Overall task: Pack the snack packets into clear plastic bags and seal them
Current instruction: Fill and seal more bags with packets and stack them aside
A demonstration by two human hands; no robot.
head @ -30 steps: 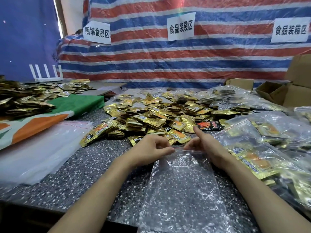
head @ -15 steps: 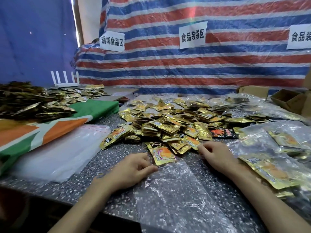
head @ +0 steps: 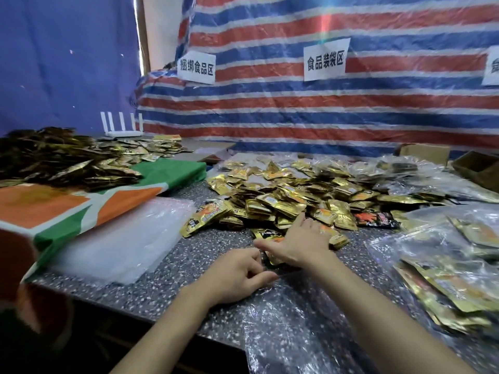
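Observation:
An empty clear plastic bag [head: 291, 327] lies flat on the speckled table [head: 167, 265] in front of me. My left hand [head: 237, 273] pinches the bag's top edge at its mouth. My right hand [head: 299, 244] reaches over the near edge of a big heap of gold snack packets [head: 283, 195], palm down, fingers spread on a few packets just beyond the bag's mouth. A gold packet [head: 270, 257] shows under its thumb; whether the hand grips it I cannot tell.
A stack of empty clear bags [head: 116, 244] lies at the left beside an orange, green and white cloth [head: 81, 201] bearing another packet heap [head: 54, 157]. Filled clear bags [head: 453, 265] crowd the right. Cardboard boxes [head: 475, 168] stand at the back right. The table's front edge is near.
My right hand has moved left and forward onto the packets at the bag's mouth. The left hand has stayed on the bag's edge. The view has shifted left.

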